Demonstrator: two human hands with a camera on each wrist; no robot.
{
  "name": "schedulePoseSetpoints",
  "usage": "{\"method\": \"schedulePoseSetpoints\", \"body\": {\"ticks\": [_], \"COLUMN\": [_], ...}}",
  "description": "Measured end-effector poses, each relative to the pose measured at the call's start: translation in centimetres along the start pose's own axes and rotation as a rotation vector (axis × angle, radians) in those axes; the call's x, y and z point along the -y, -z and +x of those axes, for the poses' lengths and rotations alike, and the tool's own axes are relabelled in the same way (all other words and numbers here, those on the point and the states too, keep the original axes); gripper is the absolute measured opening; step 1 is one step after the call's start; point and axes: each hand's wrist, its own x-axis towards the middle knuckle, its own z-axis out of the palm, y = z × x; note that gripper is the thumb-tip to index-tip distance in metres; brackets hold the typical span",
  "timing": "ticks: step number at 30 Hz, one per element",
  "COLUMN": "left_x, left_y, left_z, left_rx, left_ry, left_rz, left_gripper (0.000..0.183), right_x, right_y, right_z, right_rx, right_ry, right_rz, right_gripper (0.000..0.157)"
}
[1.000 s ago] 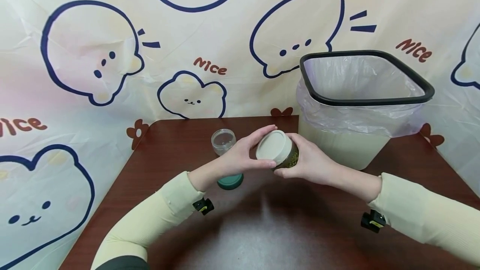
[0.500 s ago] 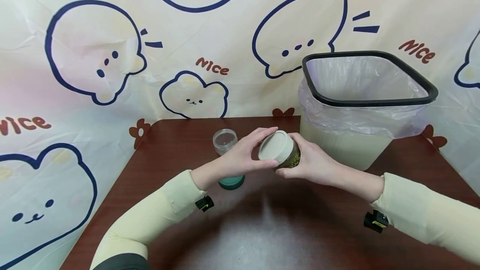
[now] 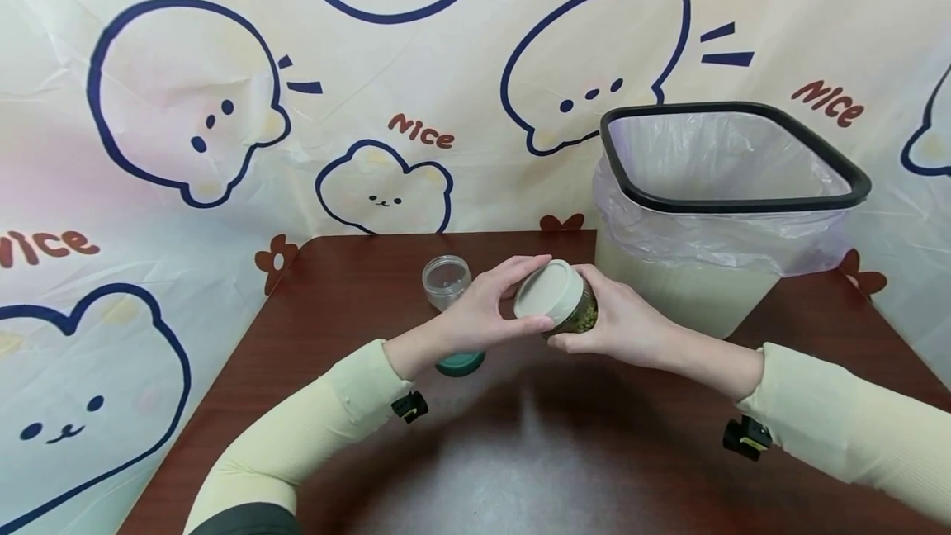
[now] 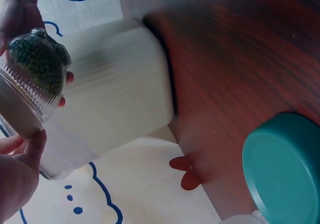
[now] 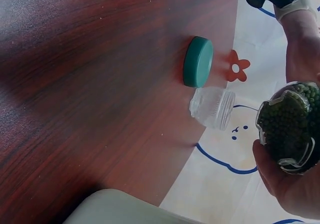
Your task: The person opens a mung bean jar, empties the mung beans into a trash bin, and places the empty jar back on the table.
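In the head view a clear jar (image 3: 584,314) of small green beans is held tilted above the table, its cream lid (image 3: 549,293) facing up and to the left. My left hand (image 3: 486,312) grips the lid between thumb and fingers. Around the jar's body curls my right hand (image 3: 620,316). The right wrist view shows the jar's clear base and the green beans (image 5: 285,126) inside. An open clear jar (image 3: 446,279) stands behind my left hand, and a green lid (image 3: 461,364) lies partly hidden below that wrist.
A tall cream trash bin (image 3: 679,295) with a black rim and a pale plastic liner stands at the back right, close to my right hand. The dark wooden table (image 3: 513,452) meets a printed cloth backdrop (image 3: 475,106) behind.
The head view has shifted slightly. My left hand has moved very slightly on the lid; both hands keep their hold on the jar, which stays in about the same place.
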Motion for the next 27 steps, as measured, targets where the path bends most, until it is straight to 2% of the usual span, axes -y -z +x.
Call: {"method": "schedulePoseSetpoints", "body": {"ticks": [6,16,23,27], "left_x": [-0.2,-0.8,-1.3,-1.6], "left_y": [-0.3,-0.1,-0.2,-0.1], "left_z": [-0.1,0.5,0.7,0.7], "left_rx": [-0.014,-0.050,-0.039,-0.043], "left_ry": [0.015,0.031,0.081,0.084], "left_rz": [-0.015,-0.006,0.028,0.033], "left_gripper": [0.071,0.067,0.067,0.067], "right_x": [0.0,0.2,0.3,0.4], "right_y": [-0.1,0.3,0.1,0.2], "right_z": [0.2,0.5,0.4,0.3], "right_rx": [0.003,-0.039,-0.049,-0.058], "right_ry": [0.000,-0.005,-0.018,-0.018], "right_rz": [0.002,-0.014,-0.023,-0.027], "right_gripper": [0.070,0.068,0.071,0.071]}}
